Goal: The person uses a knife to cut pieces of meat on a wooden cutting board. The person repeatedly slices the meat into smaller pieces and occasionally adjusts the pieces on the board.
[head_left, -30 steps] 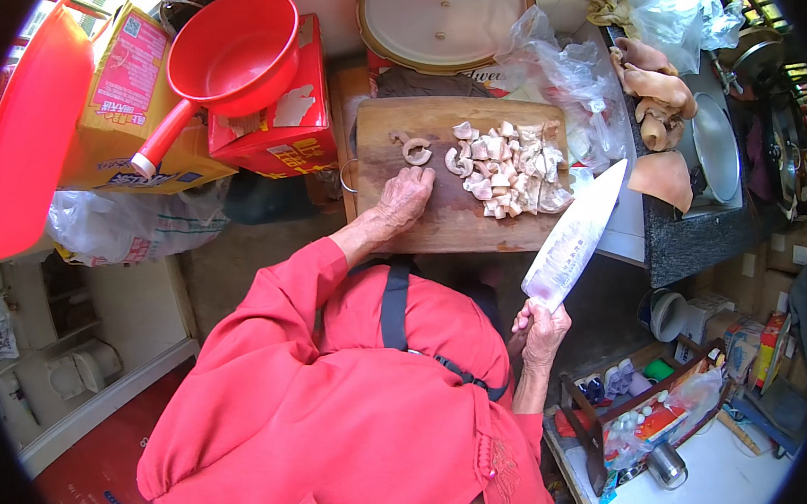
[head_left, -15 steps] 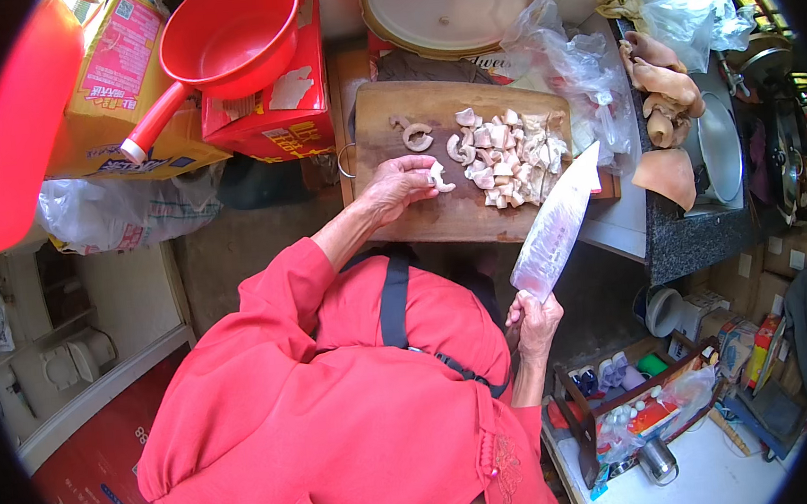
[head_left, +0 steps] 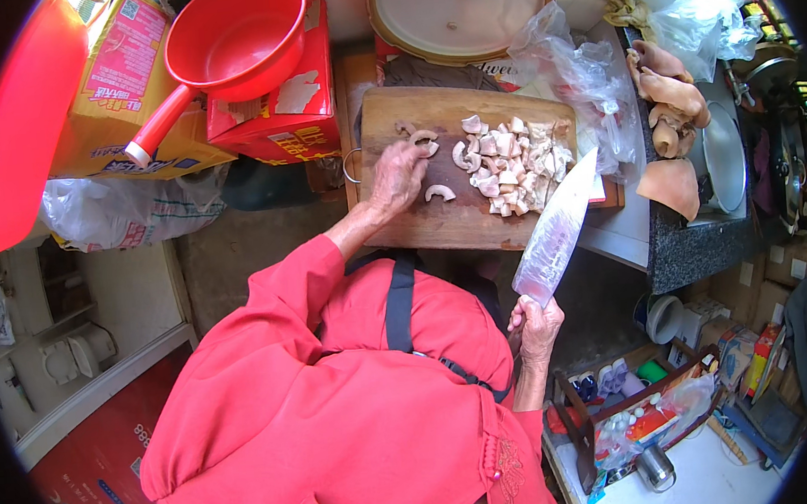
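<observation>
A wooden cutting board [head_left: 439, 225] lies in front of me with a heap of pale chopped pieces [head_left: 515, 163] on its right half and a few curved slices [head_left: 439, 192] to the left. My left hand [head_left: 396, 179] rests on the board, its bent fingertips touching a curved slice near the far edge. My right hand [head_left: 534, 325] grips the handle of a broad cleaver [head_left: 556, 232]. The blade is lifted and slants up to the right, its tip over the board's right end beside the heap.
A red pan [head_left: 235, 38] sits on red and yellow cartons at the far left. A round lid [head_left: 458, 6] and clear plastic bags [head_left: 579, 68] lie beyond the board. Pale meat pieces [head_left: 666, 89] and a metal bowl [head_left: 726, 156] are on the dark counter to the right.
My left hand has slid from the board's near middle toward the loose slices at the far left. The cleaver has swung slightly left, closer to the heap.
</observation>
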A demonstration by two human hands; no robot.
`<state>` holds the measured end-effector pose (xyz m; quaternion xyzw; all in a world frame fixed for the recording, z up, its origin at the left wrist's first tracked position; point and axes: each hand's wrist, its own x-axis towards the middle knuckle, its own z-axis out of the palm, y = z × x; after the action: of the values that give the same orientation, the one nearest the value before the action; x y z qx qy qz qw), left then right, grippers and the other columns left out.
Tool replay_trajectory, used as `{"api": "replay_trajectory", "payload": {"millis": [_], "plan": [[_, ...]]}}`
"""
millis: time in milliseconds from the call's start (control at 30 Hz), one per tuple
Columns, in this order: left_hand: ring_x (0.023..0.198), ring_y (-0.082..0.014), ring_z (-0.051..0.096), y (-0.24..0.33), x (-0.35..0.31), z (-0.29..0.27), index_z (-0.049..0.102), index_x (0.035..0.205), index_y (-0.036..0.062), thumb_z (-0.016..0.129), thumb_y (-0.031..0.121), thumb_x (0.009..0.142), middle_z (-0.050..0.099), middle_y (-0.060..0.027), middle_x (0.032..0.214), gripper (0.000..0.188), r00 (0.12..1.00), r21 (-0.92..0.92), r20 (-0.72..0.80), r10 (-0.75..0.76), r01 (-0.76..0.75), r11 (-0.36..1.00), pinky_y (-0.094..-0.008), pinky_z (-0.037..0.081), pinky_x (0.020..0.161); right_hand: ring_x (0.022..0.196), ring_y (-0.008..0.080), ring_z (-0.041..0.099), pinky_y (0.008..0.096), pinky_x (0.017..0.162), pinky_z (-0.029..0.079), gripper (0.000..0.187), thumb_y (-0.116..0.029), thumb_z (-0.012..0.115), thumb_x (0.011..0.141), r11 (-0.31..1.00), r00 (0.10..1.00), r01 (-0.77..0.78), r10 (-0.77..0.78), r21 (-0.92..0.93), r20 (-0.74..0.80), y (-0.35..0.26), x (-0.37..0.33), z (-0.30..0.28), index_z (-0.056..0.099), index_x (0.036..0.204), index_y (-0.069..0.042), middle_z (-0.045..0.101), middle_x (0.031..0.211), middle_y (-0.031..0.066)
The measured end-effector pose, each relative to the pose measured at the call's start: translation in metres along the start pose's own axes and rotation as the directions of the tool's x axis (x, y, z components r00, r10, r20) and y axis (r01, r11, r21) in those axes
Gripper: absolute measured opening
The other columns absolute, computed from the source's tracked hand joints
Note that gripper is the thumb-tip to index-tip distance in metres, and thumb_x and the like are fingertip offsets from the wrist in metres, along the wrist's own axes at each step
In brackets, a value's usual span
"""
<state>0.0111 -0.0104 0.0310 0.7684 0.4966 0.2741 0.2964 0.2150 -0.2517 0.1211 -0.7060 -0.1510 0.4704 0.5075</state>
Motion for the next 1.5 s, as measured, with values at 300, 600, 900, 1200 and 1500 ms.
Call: {"api": "replay_trajectory", "payload": {"millis": [300,600,900,1200,1500], "plan": [[0.098,-0.0356,0.053,-0.019,0.052,0.003,0.063,0.097,0.0053,0.066,0.016,0.081,0.054,-0.0165,0.101,0.019,0.994,0.315,0.109,0.014,-0.048,0.948,-0.0440,0.048,0.079,0.047,0.0082,0.050,0.0234,0.043,0.042,0.010,-0.007,0.054,0.083,0.999,1.000,-0.007,0.008,-0.047,0.026,0.000,0.002,0.002,0.058,0.081,0.002,0.055,0.061,0.0037],[0.065,-0.0109,0.060,0.016,0.033,-0.013,0.062,0.093,0.0060,0.069,0.016,0.086,0.063,-0.0011,0.078,0.014,0.793,-0.538,0.412,-0.448,0.609,0.583,-0.0256,0.051,0.057,0.047,0.0078,0.050,0.0236,0.043,0.043,0.011,-0.008,0.055,0.083,0.995,1.000,-0.010,0.012,-0.102,0.015,0.002,0.002,0.001,0.058,0.082,0.003,0.055,0.061,0.0034],[0.068,-0.0090,0.062,0.050,0.006,-0.033,0.059,0.110,0.0040,0.066,0.012,0.087,0.065,-0.0029,0.084,0.025,0.627,-0.654,0.712,-0.315,0.756,0.026,-0.0206,0.053,0.059,0.049,0.0067,0.050,0.0232,0.043,0.042,0.008,-0.006,0.054,0.083,0.991,0.995,-0.020,0.032,-0.132,0.090,-0.001,0.001,0.009,0.058,0.082,0.001,0.055,0.062,0.0025],[0.072,-0.0116,0.063,0.064,-0.002,-0.032,0.059,0.110,0.0062,0.067,0.014,0.087,0.066,-0.0060,0.087,0.025,0.646,-0.664,0.719,-0.256,0.747,0.020,-0.0235,0.054,0.061,0.049,0.0064,0.048,0.0232,0.045,0.041,0.008,-0.005,0.052,0.083,0.982,0.990,-0.023,0.048,-0.187,0.133,-0.005,-0.004,0.014,0.058,0.084,0.001,0.054,0.062,0.0013],[0.068,-0.0064,0.058,0.061,-0.022,-0.017,0.063,0.094,0.0074,0.068,0.019,0.087,0.062,0.0002,0.077,0.015,0.729,-0.667,0.639,-0.245,0.684,0.296,-0.0195,0.046,0.058,0.049,0.0060,0.047,0.0232,0.045,0.041,0.010,-0.006,0.051,0.083,0.972,0.992,-0.003,0.033,-0.235,0.124,-0.006,-0.013,0.014,0.059,0.086,0.001,0.053,0.062,0.0006]]}}
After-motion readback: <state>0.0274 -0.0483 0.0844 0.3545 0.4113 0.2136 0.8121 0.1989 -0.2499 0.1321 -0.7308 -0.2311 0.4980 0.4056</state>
